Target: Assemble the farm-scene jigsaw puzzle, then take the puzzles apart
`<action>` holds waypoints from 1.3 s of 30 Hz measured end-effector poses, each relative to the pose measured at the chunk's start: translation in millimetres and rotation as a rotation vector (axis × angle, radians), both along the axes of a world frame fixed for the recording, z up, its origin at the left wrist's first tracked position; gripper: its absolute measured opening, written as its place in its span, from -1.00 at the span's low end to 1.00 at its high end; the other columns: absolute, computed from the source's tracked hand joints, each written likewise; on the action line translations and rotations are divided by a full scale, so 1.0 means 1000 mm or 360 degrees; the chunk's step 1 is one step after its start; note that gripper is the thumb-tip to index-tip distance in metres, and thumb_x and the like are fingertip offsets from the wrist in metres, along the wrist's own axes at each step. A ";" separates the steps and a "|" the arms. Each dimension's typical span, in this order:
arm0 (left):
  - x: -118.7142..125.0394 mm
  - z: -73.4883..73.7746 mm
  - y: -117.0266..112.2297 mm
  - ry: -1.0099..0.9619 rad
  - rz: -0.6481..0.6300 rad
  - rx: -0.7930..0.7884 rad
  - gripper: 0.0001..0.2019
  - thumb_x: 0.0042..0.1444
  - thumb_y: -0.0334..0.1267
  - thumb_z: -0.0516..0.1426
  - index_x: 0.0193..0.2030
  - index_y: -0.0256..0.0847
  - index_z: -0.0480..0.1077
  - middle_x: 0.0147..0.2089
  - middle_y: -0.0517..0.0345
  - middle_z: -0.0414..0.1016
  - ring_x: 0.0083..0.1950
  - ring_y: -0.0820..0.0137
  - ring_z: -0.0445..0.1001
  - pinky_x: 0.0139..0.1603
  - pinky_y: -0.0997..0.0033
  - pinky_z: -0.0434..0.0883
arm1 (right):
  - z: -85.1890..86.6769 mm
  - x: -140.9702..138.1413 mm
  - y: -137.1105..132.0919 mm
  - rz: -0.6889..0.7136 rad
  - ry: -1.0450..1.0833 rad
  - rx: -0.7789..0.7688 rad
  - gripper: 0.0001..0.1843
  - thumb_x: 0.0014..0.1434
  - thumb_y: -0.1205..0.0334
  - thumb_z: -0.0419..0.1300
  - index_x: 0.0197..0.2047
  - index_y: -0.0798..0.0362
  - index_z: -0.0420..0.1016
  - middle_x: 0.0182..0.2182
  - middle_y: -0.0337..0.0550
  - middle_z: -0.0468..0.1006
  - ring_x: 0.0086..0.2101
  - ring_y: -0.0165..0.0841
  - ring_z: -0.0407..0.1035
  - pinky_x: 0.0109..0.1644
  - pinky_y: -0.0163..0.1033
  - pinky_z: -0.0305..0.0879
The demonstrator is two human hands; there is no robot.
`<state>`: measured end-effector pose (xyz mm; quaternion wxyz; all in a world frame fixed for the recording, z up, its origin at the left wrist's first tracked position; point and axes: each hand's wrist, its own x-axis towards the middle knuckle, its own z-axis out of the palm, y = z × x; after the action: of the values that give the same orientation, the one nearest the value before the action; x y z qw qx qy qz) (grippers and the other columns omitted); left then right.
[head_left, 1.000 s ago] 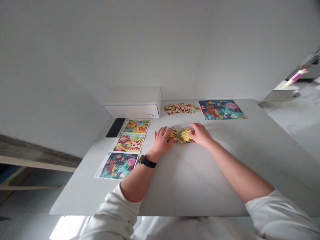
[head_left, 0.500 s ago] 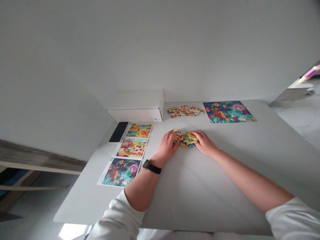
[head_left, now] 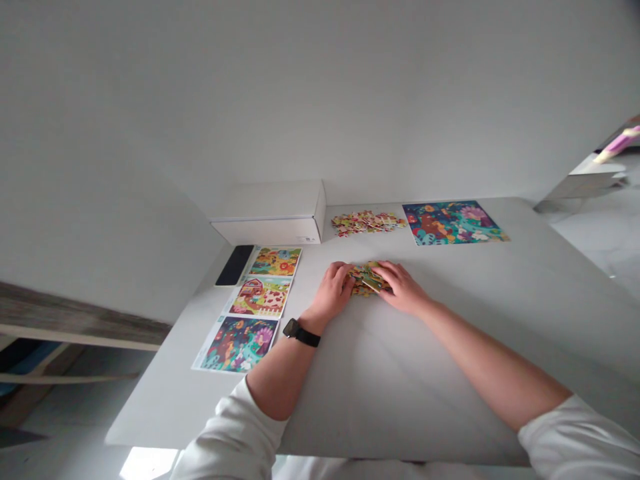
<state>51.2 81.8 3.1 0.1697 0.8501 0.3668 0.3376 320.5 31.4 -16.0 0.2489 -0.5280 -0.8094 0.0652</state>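
Observation:
A pile of jigsaw puzzle pieces (head_left: 369, 280), mostly yellow and green, lies on the table between my hands. My left hand (head_left: 334, 288), with a black watch on its wrist, curls its fingers and thumb round the pile's left side. From the right, my right hand (head_left: 400, 287) closes on pieces, and one of them stands tilted by its thumb. The fingertips of both hands are partly hidden among the pieces. Beyond my hands, a second heap of puzzle pieces (head_left: 367, 223), pink and yellow, rests near the wall.
A dark illustrated puzzle picture (head_left: 453, 222) lies at the back right. To the left are a sheet with three pictures (head_left: 263, 297), a black phone (head_left: 235, 265) and a white box (head_left: 270, 213) against the wall. The grey table (head_left: 380, 393) has its near edge before me.
My right hand has moved slightly left, bringing the pieces closer together and narrowing the pile. The left hand stays at the pile's left side. The whole view has shifted a little.

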 end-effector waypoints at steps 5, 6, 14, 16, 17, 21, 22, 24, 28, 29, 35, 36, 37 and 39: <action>0.001 0.004 -0.008 0.0386 0.0056 0.0048 -0.27 0.33 0.15 0.28 0.53 -0.07 0.26 0.57 -0.26 0.21 0.59 -0.12 0.18 0.60 -0.42 0.06 | 0.005 -0.001 -0.004 0.0057 -0.0025 0.0057 -0.23 0.24 0.26 0.27 0.50 -0.04 0.30 0.50 0.15 0.24 0.45 0.12 0.17 0.54 0.38 0.11; 0.002 0.005 -0.010 0.0459 0.0022 0.0036 -0.20 0.26 0.19 0.32 0.53 -0.05 0.26 0.60 -0.24 0.18 0.60 -0.16 0.16 0.60 -0.44 0.05 | 0.005 -0.002 -0.006 0.0101 -0.0039 0.0050 -0.21 0.24 0.21 0.30 0.51 -0.06 0.29 0.52 0.14 0.21 0.47 0.15 0.14 0.55 0.42 0.07; 0.004 0.009 -0.011 0.0489 -0.0047 0.0049 -0.46 0.38 -0.10 0.24 0.47 0.02 0.37 0.47 -0.11 0.39 0.52 0.03 0.32 0.62 -0.26 0.11 | 0.004 0.002 0.001 -0.0054 0.0122 0.0083 -0.38 0.38 0.18 0.21 0.47 -0.11 0.35 0.39 0.12 0.38 0.40 0.05 0.27 0.50 0.30 0.27; 0.005 0.008 -0.012 0.0537 0.0025 0.0039 -0.32 0.33 0.03 0.28 0.53 -0.02 0.29 0.54 -0.19 0.28 0.58 -0.09 0.21 0.62 -0.37 0.05 | 0.002 0.003 0.003 -0.0016 0.0116 0.0073 -0.32 0.36 0.09 0.28 0.49 -0.07 0.32 0.42 0.15 0.34 0.42 0.09 0.23 0.51 0.32 0.25; 0.005 0.007 -0.012 0.0564 0.0050 0.0021 -0.26 0.32 0.09 0.29 0.55 -0.04 0.25 0.56 -0.22 0.25 0.59 -0.12 0.17 0.61 -0.41 0.04 | 0.002 0.002 0.003 0.0013 0.0118 0.0064 -0.30 0.36 0.06 0.29 0.50 -0.07 0.32 0.42 0.15 0.34 0.42 0.09 0.24 0.51 0.31 0.25; 0.003 0.006 -0.011 0.0571 0.0041 -0.0020 -0.33 0.35 0.06 0.27 0.53 -0.03 0.27 0.50 -0.18 0.35 0.55 -0.06 0.25 0.60 -0.33 0.11 | 0.007 -0.001 0.003 0.0107 0.0139 0.0050 -0.37 0.38 0.13 0.27 0.47 -0.11 0.36 0.35 0.10 0.43 0.34 0.01 0.36 0.47 0.24 0.32; 0.002 0.006 -0.011 0.0556 0.0016 -0.0017 -0.35 0.35 0.02 0.27 0.51 -0.03 0.29 0.48 -0.17 0.37 0.53 -0.04 0.29 0.60 -0.30 0.12 | 0.009 -0.002 0.002 0.0097 0.0130 0.0053 -0.38 0.38 0.14 0.27 0.47 -0.13 0.37 0.31 0.09 0.46 0.31 0.01 0.38 0.45 0.24 0.35; 0.002 0.006 -0.011 0.0531 -0.0044 -0.0005 -0.36 0.33 -0.02 0.28 0.50 -0.04 0.30 0.45 -0.17 0.40 0.49 0.00 0.34 0.61 -0.26 0.12 | 0.013 0.000 0.000 0.0038 0.0092 0.0058 -0.36 0.37 0.12 0.29 0.48 -0.13 0.36 0.25 0.10 0.48 0.27 0.02 0.41 0.41 0.24 0.39; 0.005 0.003 -0.015 0.0564 -0.0020 0.0035 -0.09 0.17 0.23 0.37 0.56 -0.03 0.23 0.59 -0.25 0.20 0.59 -0.20 0.18 0.61 -0.41 0.05 | 0.010 0.008 -0.002 0.0041 -0.0023 0.0029 -0.10 0.26 -0.07 0.42 0.57 -0.13 0.24 0.42 0.16 0.32 0.41 0.17 0.23 0.48 0.35 0.26; 0.006 0.002 -0.015 0.0584 0.0019 0.0035 -0.04 0.13 0.30 0.38 0.57 -0.03 0.23 0.61 -0.26 0.16 0.61 -0.25 0.12 0.60 -0.46 0.04 | 0.007 0.009 -0.002 0.0076 -0.0049 0.0015 -0.05 0.25 -0.10 0.43 0.59 -0.14 0.20 0.47 0.16 0.26 0.45 0.20 0.17 0.50 0.39 0.21; 0.006 -0.001 -0.007 0.0652 0.0036 0.0079 -0.24 0.32 0.27 0.23 0.54 -0.03 0.29 0.54 -0.20 0.31 0.56 -0.14 0.24 0.58 -0.36 0.13 | -0.005 0.005 0.012 0.0188 -0.0060 0.0013 -0.09 0.34 -0.11 0.34 0.62 -0.10 0.13 0.44 0.18 0.33 0.45 0.17 0.18 0.53 0.39 0.18; 0.004 0.000 -0.002 0.0663 0.0011 0.0093 -0.24 0.32 0.26 0.23 0.54 -0.03 0.29 0.54 -0.19 0.31 0.56 -0.13 0.24 0.58 -0.34 0.14 | -0.005 0.003 0.017 0.0198 -0.0061 0.0017 -0.10 0.34 -0.12 0.33 0.62 -0.10 0.14 0.44 0.18 0.34 0.45 0.17 0.19 0.53 0.38 0.18; 0.000 0.001 0.003 0.0681 -0.0017 0.0102 -0.25 0.33 0.26 0.22 0.54 -0.03 0.28 0.55 -0.19 0.30 0.56 -0.11 0.23 0.59 -0.32 0.14 | -0.004 0.000 0.023 0.0215 -0.0067 0.0016 -0.10 0.35 -0.13 0.33 0.61 -0.09 0.15 0.44 0.19 0.34 0.45 0.16 0.19 0.53 0.38 0.18; -0.009 0.003 0.015 0.0732 -0.0062 0.0102 -0.24 0.34 0.25 0.21 0.55 -0.06 0.27 0.56 -0.20 0.29 0.58 -0.10 0.21 0.59 -0.31 0.13 | -0.002 -0.008 0.038 0.0269 -0.0087 0.0004 -0.12 0.35 -0.14 0.33 0.60 -0.07 0.17 0.44 0.20 0.34 0.45 0.16 0.19 0.53 0.37 0.17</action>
<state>42.1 97.2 6.6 0.0609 0.9165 0.3685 0.1431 313.0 69.5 -18.0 0.2210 -0.4591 -0.8576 0.0707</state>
